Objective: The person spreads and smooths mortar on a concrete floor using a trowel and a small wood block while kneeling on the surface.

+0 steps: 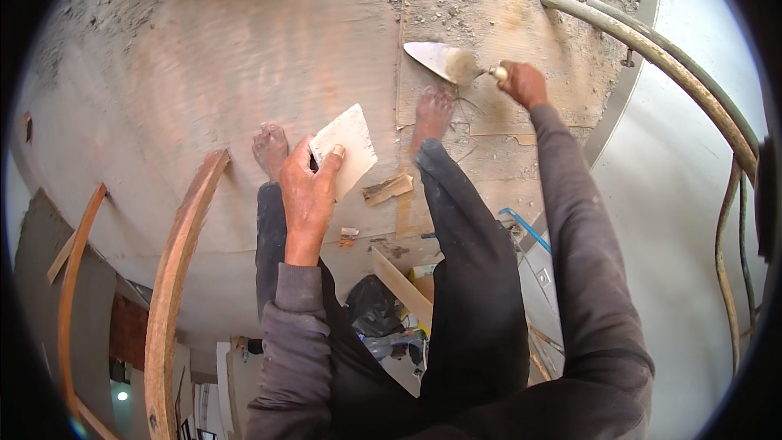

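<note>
My left hand [305, 191] holds a square pale tile piece [346, 149] by its lower left corner, thumb on its face, above my bare left foot [270, 147]. Farther out to the right, my right hand [521, 83] grips the light handle of a pointed metal trowel [440, 61], whose blade carries a lump of grey mortar near the handle. The trowel hovers over a dusty plywood sheet [521, 33], just beyond my bare right foot [432, 110]. Both arms wear grey sleeves and my legs are in dark trousers.
I stand on a dusty concrete slab [220, 57] high above a lower level. A small wood offcut [388, 189] lies between my feet. Rubble sits at the top. Grey hoses [652, 45] curve along the right. Wooden planks [175, 277] rise at the left.
</note>
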Demonstrator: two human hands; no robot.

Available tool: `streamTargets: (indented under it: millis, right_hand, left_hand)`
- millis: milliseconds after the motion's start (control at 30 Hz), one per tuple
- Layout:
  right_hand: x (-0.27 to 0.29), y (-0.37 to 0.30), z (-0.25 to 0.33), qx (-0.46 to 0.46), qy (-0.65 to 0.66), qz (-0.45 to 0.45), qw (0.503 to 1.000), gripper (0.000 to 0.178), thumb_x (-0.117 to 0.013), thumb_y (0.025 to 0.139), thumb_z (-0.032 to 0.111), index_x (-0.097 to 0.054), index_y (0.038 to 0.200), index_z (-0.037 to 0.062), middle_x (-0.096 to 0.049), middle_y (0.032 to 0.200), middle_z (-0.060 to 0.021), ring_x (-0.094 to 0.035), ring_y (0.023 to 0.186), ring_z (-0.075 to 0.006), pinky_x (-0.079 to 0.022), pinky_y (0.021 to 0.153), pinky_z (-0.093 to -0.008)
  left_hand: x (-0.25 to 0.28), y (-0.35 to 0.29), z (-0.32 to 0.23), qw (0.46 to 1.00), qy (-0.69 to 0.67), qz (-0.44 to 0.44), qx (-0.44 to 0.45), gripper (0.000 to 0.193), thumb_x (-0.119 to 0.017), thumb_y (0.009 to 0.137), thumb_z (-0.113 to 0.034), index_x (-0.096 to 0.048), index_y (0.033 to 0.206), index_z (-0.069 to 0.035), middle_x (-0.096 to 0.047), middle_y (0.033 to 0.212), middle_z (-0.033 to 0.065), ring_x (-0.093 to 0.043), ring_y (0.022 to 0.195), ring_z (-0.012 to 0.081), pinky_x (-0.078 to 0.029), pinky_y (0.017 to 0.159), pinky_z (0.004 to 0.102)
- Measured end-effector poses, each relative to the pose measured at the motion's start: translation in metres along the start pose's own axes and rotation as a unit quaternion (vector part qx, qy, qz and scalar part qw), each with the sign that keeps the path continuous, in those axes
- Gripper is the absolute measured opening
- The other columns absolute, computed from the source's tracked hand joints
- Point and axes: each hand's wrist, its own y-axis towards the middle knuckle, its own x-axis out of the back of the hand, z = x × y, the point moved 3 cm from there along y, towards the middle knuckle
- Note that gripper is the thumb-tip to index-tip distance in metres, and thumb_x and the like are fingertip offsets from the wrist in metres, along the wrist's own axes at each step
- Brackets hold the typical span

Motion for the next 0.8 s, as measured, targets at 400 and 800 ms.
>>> streamTargets:
  millis: [400,800]
  right_hand:
    - [0.113,0.053,-0.031,0.059,0.141,0.007,0.988,0.026,-0.069,0.072,0.027,-0.066,0.088,0.0071,-0.066,0.074,-0.0119,-0.062,0.066,-0.0238,-0.049,0.064,-0.0374]
    - [0.095,0.039,-0.064,-0.138,0.37,-0.014,0.918,0.02,-0.066,0.074,0.015,-0.06,0.087,0.0007,-0.054,0.062,-0.0031,-0.045,0.046,-0.009,-0.039,0.039,-0.0274]
  left_hand:
    - [0.001,0.002,0.002,0.998,0.041,0.028,0.026,0.022,-0.061,0.081,-0.015,-0.057,0.086,0.006,-0.057,0.07,0.0098,-0.049,0.064,0.0144,-0.042,0.062,0.0312]
    - [-0.003,0.006,0.003,0.999,0.004,0.017,0.033,0.022,-0.061,0.08,-0.017,-0.057,0.085,0.005,-0.056,0.069,0.0084,-0.049,0.065,0.0139,-0.042,0.064,0.0311]
